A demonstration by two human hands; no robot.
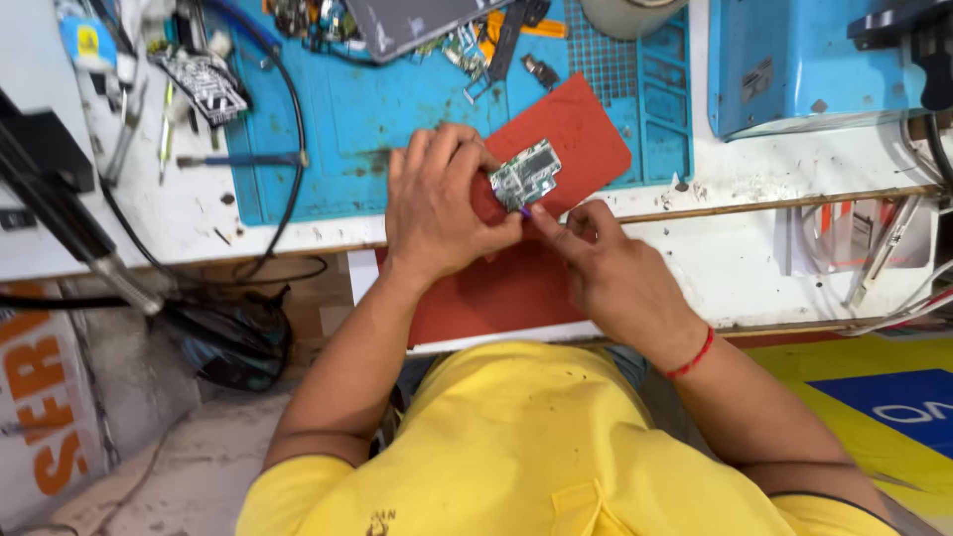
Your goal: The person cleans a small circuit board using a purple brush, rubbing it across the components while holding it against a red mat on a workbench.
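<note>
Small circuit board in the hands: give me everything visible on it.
The small green circuit board with silvery metal shields is roughly rectangular, its face covered in shiny shield cans with green board showing between them. It lies tilted, long side running diagonally, over the red rubbery mat at the bench edge. The left hand pins it from the left, fingertips on its edge. The right hand brings a thin purple-tipped tool to its lower edge. Finer component detail is too small to tell.

my hands: 2 (left (437, 203), right (606, 273)) | circuit board (525, 175): 1 | red mat (541, 213): 1 | blue work mat (397, 119): 1 | red wrist thread (692, 356): 1
</note>
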